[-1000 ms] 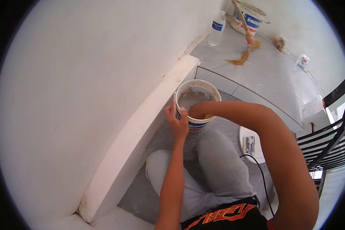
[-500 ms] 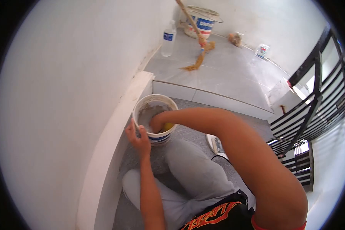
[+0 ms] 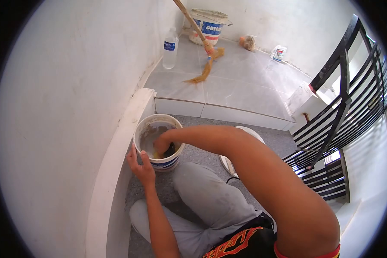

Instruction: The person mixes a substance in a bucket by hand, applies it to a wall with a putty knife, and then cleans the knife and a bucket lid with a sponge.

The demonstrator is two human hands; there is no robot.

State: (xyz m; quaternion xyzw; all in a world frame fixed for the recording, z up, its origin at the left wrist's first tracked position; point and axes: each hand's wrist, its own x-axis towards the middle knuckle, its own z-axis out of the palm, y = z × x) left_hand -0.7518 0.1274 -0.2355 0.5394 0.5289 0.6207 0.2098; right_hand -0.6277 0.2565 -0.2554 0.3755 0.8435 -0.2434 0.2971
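Both hands remain at the bucket: the left hand, fingers spread, has slipped lower on its near wall, while the right hand has pushed deeper inside onto the yellow sponge, its fingers perhaps curled, though I cannot tell.

Upright white bucket, grimy inside, holds a partly hidden yellow sponge.

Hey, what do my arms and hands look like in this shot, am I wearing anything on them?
Both arms are bare down to the hands. No gloves, watch or rings show on the left hand. The right hand is partly hidden inside the bucket, so its fingers cannot be checked. A red band, seemingly a sleeve hem, edges the right upper arm.
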